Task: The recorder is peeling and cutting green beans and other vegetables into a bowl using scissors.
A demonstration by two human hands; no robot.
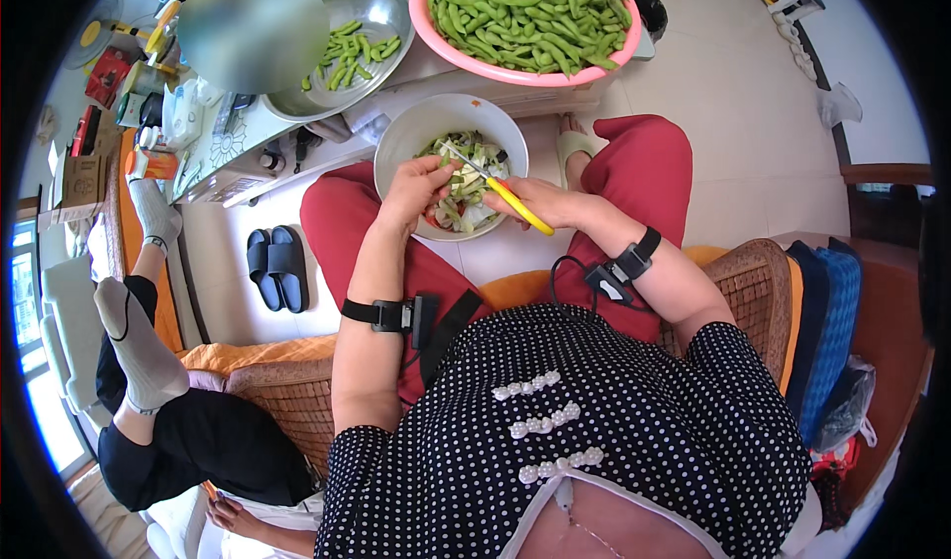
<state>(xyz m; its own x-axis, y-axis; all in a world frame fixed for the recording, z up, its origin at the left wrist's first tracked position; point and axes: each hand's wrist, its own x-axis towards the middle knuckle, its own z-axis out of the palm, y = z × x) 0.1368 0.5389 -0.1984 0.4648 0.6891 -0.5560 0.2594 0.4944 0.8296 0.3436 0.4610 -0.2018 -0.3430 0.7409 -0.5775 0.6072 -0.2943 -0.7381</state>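
My right hand (545, 203) is closed round the yellow handles of a pair of scissors (519, 208), whose blades point toward my left hand (418, 191). The fingers of that left hand pinch a green soybean pod, mostly hidden, with its end at the blade tips. Both hands are over a white bucket (401, 128) between my knees, which holds green and pale vegetable scraps (474, 203). Ahead of it on a low table, a pink basin (424, 26) is heaped with green soybean pods (535, 9). Left of the basin, a metal bowl (381, 4) holds fewer pods (352, 56).
Dark slippers (277, 270) lie on the tiled floor at left. Another person's socked feet (149, 356) and black trousers (203, 450) are beside me on the left, with a hand (233, 517) below. Boxes and bottles crowd the table's far left. A blurred patch covers part of the bowl.
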